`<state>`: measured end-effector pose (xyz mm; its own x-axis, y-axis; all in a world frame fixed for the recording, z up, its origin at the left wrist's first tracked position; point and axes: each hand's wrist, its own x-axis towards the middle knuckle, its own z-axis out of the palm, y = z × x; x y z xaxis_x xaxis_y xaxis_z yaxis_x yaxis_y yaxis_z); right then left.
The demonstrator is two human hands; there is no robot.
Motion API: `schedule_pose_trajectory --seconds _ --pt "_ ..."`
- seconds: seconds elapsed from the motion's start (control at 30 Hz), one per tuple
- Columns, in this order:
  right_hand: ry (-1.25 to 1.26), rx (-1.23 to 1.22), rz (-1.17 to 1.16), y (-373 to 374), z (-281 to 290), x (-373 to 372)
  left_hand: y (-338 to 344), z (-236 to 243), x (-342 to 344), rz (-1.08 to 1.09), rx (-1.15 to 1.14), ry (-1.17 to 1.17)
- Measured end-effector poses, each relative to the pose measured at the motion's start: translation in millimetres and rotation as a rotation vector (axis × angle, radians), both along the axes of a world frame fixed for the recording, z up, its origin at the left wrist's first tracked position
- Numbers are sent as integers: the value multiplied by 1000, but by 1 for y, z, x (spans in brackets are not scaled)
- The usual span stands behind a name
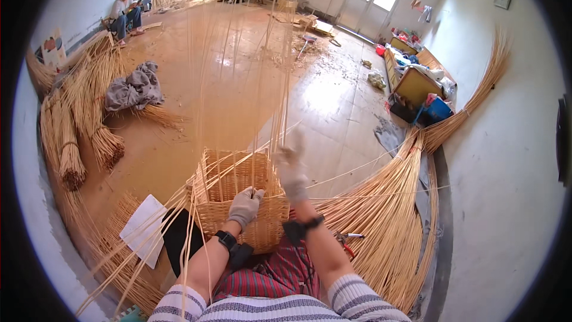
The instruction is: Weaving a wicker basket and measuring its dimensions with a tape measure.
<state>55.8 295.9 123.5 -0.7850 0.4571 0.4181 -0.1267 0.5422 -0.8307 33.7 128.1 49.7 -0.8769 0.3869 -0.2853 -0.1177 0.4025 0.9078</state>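
A square wicker basket (271, 217), partly woven, stands in front of me over my lap. Long thin upright rods (277, 107) rise from its walls, while other loose rods (170, 210) fan out to the left across its top. On the near rim, my gloved left hand (244, 207) is closed, its thumb and fingers pinching the edge by an upright rod. My gloved right hand (291, 164) is raised at the basket's right side, beside the upright rods. Motion smears its fingers, so I cannot make out whether it holds a rod.
A large spread of long rods (375, 220) lies to my right, with red-handled pliers (347, 244) near my right forearm. White paper (144, 229) lies at left. Tied bundles (71, 161) and grey cloth (136, 86) stand farther left. A person (125, 15) sits at far left.
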Motion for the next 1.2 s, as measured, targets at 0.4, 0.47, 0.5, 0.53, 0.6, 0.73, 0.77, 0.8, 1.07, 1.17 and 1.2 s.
schedule_pose_trajectory --seconds 0.4,0.47,0.5,0.53,0.6,0.73,0.77,0.8,1.07,1.17,1.2 --pt "-140 -547 319 -118 -47 63 -88 8 45 16 239 441" --pt "-218 -603 374 -144 -42 11 -143 5 52 54 -10 385" --pt "-274 -568 364 -155 -41 -22 -162 1 51 131 -177 320" --pt "-370 -510 321 -165 -41 -49 -178 -2 48 151 -389 599" --pt "-542 -553 203 -186 -45 -88 -198 -9 42 84 -629 794" --pt "-780 -739 3 -195 -52 -112 -205 -18 26 2 -684 779" --pt "-797 -794 -56 -194 -51 -110 -204 -19 24 -6 -652 775" --pt "-808 -807 -65 -193 -51 -106 -204 -20 22 -57 -739 780" --pt "-155 -794 26 -218 -50 -94 -204 -27 11 -20 -803 730" --pt "-127 -693 167 -217 -47 -93 -202 -22 11 -22 -843 650" --pt "-218 -773 256 -213 -42 -91 -201 -19 12 0 -799 770"
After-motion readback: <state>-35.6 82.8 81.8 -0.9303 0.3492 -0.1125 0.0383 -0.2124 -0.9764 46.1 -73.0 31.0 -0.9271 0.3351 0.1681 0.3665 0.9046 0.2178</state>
